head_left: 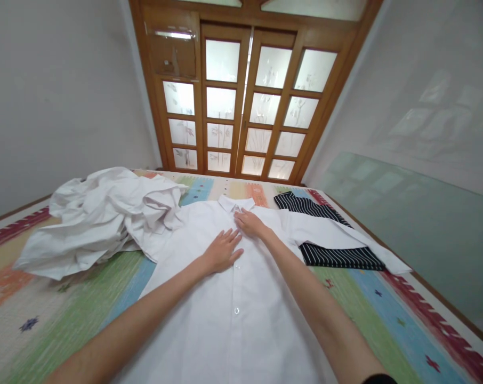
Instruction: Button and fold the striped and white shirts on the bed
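Observation:
A white button-up shirt (pixel 209 325) lies front up and spread out before me, its collar (pixel 236 204) at the far end. My left hand (pixel 224 250) rests flat on its chest, fingers apart, beside the button placket. Just below the collar, my right hand (pixel 249 222) has its fingers bent and close together on the placket, closed on the fabric; the fingertips are partly hidden. The shirt's right-side sleeve (pixel 329 230) stretches out over a folded black-and-white striped garment (pixel 341 257). A clear button (pixel 236 310) shows lower on the front.
A crumpled heap of white cloth (pixel 105 213) lies at the left, touching the shirt. Everything rests on a colourful striped cover (pixel 117 288). A pale green panel (pixel 417 224) stands along the right edge. Wooden doors with glass panes (pixel 241 101) are at the back, with walls on both sides.

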{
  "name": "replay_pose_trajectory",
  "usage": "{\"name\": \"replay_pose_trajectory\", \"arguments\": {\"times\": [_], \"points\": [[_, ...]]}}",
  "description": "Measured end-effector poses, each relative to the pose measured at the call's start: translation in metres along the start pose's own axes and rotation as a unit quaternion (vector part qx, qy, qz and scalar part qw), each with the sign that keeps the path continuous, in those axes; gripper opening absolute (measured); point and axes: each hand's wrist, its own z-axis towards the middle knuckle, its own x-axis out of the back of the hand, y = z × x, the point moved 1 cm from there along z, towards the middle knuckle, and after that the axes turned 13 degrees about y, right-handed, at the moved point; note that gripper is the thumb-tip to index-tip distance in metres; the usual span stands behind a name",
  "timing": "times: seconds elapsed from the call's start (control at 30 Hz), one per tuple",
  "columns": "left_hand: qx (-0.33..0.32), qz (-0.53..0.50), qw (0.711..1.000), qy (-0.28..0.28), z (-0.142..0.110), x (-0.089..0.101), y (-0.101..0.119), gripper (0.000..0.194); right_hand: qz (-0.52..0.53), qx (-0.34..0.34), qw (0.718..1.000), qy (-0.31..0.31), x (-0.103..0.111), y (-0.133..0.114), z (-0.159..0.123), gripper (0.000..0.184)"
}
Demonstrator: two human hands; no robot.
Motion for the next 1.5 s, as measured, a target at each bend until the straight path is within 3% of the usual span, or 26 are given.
{"name": "replay_pose_trajectory", "arguments": {"times": [0.2, 0.4, 0.67, 0.97, 1.1, 1.27, 1.37, 1.5], "points": [[0.028, 0.002, 0.999, 0.019, -0.011, 0.002, 0.005, 0.056, -0.005, -0.134, 0.991, -0.028, -0.015, -0.002, 0.005, 0.054], [0.068, 0.003, 0.997, 0.035, -0.013, 0.004, 0.008, 0.054, -0.007, -0.167, 0.986, -0.021, -0.016, -0.004, 0.013, 0.055], [0.109, 0.000, 0.994, 0.019, -0.013, 0.001, 0.003, 0.060, -0.032, -0.067, 0.997, 0.004, -0.012, -0.010, -0.012, 0.056], [0.109, -0.005, 0.994, -0.014, -0.014, 0.006, -0.004, 0.069, -0.008, -0.061, 0.998, -0.023, 0.010, -0.012, -0.077, 0.061], [0.105, -0.006, 0.994, -0.028, -0.014, 0.006, -0.007, 0.058, 0.008, -0.047, 0.998, 0.046, 0.036, 0.008, -0.110, 0.047], [0.102, -0.006, 0.994, -0.034, -0.014, 0.007, -0.008, 0.055, -0.091, -0.191, 0.963, 0.166, 0.078, 0.042, -0.156, 0.030], [0.076, -0.014, 0.997, -0.013, -0.015, 0.009, -0.007, 0.052, -0.107, -0.273, 0.941, 0.166, 0.089, 0.056, -0.183, 0.033], [0.041, -0.023, 0.999, 0.007, -0.017, 0.013, -0.003, 0.048, -0.051, -0.362, 0.917, 0.158, 0.084, 0.068, -0.206, 0.050]]}}
